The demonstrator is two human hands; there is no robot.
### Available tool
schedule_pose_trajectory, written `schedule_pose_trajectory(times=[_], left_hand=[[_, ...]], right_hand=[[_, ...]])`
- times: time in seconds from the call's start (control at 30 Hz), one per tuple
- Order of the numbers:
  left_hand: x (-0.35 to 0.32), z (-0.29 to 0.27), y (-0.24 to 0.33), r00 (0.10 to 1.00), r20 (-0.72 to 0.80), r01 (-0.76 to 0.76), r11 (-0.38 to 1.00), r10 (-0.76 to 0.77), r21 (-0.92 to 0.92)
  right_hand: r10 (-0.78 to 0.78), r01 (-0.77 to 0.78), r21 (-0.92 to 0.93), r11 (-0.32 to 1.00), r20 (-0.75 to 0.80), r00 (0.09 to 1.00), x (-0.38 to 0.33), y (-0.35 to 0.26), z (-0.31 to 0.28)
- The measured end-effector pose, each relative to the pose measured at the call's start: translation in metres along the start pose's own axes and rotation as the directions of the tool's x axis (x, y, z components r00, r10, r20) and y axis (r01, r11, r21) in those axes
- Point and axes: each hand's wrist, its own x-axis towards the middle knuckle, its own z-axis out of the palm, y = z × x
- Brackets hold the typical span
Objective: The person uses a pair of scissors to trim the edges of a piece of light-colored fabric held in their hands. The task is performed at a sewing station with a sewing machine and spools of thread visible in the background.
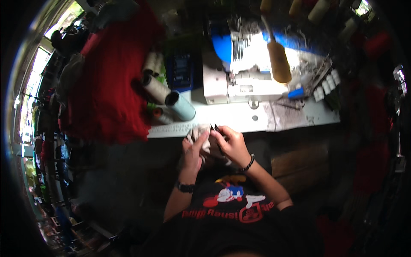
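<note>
Close to my body, at the front edge of the white sewing table (231, 115), my two hands are side by side. My left hand (191, 154) is closed on a bunched piece of pale cloth (206, 146), thumb on top. In my right hand (234, 145) is a small dark pointed tool, which looks like thread snips (213, 127); its tips point up beside the cloth. My fingers hide most of the tool, so I cannot see if its blades touch the cloth.
A white sewing machine (215, 87) stands behind my hands, under a yellow lamp (279, 62). Thread cones, one light blue (185, 108), stand left of it. Red fabric (105, 85) is heaped at the left. A pale rag (286, 116) and small white spools (327, 85) lie right.
</note>
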Motion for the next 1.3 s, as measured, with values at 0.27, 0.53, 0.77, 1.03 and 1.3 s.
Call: schedule_pose_trajectory(times=[0.27,0.53,0.77,1.03,1.3], left_hand=[[0.006,0.020,0.017,1.000,0.017,0.016,0.992,-0.014,-0.125],[0.004,0.020,0.020,1.000,0.022,-0.007,0.991,0.010,-0.137],[0.001,0.026,0.033,0.998,0.001,0.068,0.990,-0.069,-0.122],[0.009,0.022,0.021,1.000,0.003,0.014,0.985,-0.014,-0.169],[0.007,0.025,0.026,0.999,0.017,0.050,0.988,-0.048,-0.147]], right_hand=[[-0.022,0.022,0.010,1.000,0.027,0.999,0.008,0.015,-0.011],[0.179,-0.246,0.379,0.892,0.205,0.962,0.007,-0.004,-0.009],[0.251,-0.368,0.425,0.827,0.306,0.918,0.009,-0.002,-0.011],[0.279,-0.398,0.539,0.742,0.292,0.915,0.012,-0.005,-0.011],[0.321,-0.460,0.510,0.727,0.340,0.884,0.013,-0.010,-0.014]])
